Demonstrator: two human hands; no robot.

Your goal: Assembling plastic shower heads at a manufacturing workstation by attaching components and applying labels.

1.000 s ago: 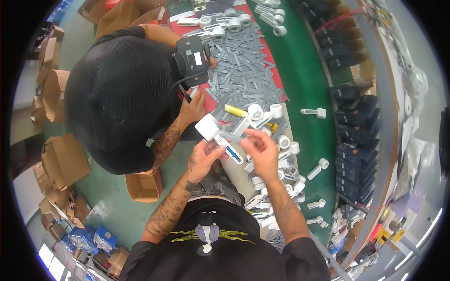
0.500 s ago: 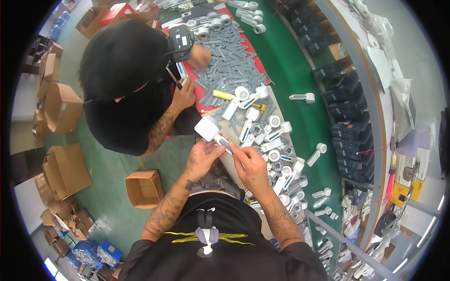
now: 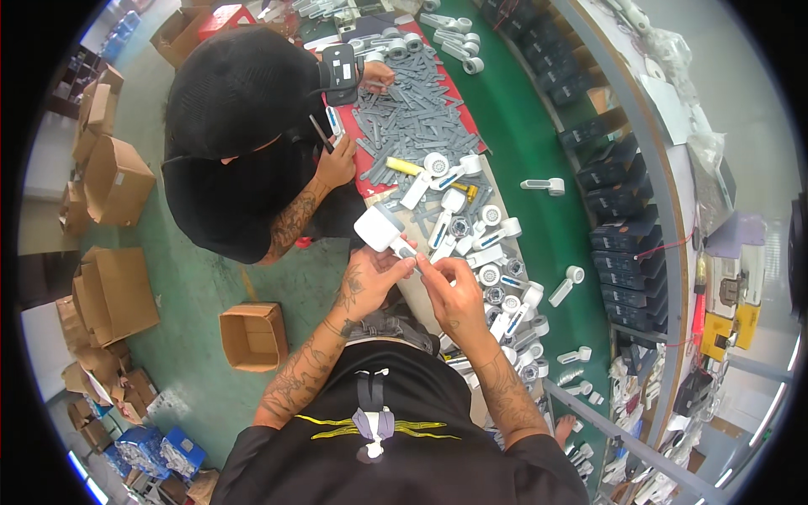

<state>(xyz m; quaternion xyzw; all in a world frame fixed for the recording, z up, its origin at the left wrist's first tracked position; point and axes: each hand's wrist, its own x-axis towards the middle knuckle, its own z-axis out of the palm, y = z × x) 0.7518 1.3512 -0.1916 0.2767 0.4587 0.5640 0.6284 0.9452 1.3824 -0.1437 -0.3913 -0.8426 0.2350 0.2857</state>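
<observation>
A white hand-held shower head point(image 3: 378, 227) with a broad rounded head is up in front of me, its head pointing away to the upper left. My left hand point(image 3: 370, 282) wraps its handle close to the neck, thumb along the grey strip point(image 3: 406, 251) on it. At the handle's near end, my right hand point(image 3: 456, 295) pinches with thumb and fingers, partly hiding that end. Many similar white shower heads point(image 3: 491, 239) lie heaped on the bench just beyond my right hand. Some of them show round nozzle faces or a blue mark on the handle.
Across the bench, a co-worker in black point(image 3: 240, 151) holds a white handle beside a pile of grey strips point(image 3: 412, 109) on a red mat. A yellow-handled tool point(image 3: 404, 166) lies there. Cardboard boxes point(image 3: 252, 338) stand on the floor left; dark boxes point(image 3: 627, 261) line the right.
My left hand's grip and the shower head have shifted slightly right, and my right fingers sit nearer the handle's end. The co-worker's far hand has moved over the grey strips.
</observation>
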